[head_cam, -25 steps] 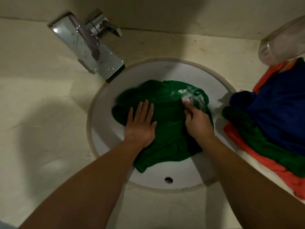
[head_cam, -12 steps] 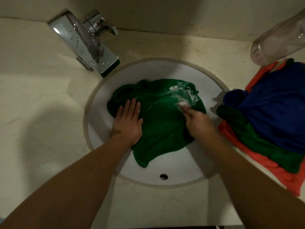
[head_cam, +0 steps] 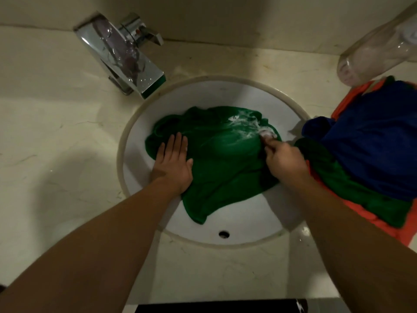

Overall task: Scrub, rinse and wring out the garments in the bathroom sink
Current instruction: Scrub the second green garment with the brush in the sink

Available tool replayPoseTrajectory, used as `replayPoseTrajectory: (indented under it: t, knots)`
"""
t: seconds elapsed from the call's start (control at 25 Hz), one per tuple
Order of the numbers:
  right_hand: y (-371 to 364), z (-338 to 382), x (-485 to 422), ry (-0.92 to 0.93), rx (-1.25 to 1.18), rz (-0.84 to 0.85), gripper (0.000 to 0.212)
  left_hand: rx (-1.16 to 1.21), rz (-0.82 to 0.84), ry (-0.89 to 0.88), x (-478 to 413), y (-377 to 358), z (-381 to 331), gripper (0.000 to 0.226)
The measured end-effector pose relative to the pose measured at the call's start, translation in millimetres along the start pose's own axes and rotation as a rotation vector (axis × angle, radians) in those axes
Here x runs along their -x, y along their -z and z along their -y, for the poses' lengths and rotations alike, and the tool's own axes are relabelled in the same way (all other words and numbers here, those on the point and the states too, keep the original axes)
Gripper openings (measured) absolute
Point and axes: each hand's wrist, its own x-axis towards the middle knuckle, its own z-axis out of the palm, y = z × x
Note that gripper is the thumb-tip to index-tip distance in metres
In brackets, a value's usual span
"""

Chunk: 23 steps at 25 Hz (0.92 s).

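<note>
A wet green garment (head_cam: 223,159) lies spread in the round white sink (head_cam: 243,224). My left hand (head_cam: 172,164) presses flat on its left part with straight fingers. My right hand (head_cam: 283,160) is at the garment's right edge, its fingers curled round a small pale soapy thing (head_cam: 267,134), probably a bar of soap, held against the cloth. White suds (head_cam: 244,123) streak the fabric near the upper right.
A chrome tap (head_cam: 121,57) juts over the sink's upper left rim. A pile of blue, green and orange garments (head_cam: 365,150) lies on the counter right of the sink. A clear plastic bottle (head_cam: 379,46) lies above the pile. The beige counter (head_cam: 56,136) surrounds the sink.
My right hand has slid with the soapy thing toward the garment's upper right, leaving more suds. My left hand has shifted left on the cloth, still flat.
</note>
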Motion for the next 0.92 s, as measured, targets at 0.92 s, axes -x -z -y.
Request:
replayPoseTrajectory:
  t: [0.92]
  knots:
    - [-56.4, 72.0, 94.5, 0.469, -0.132, 0.276, 0.051, -0.055, 0.095, -0.067, 6.7, -2.5, 11.1, 0.062]
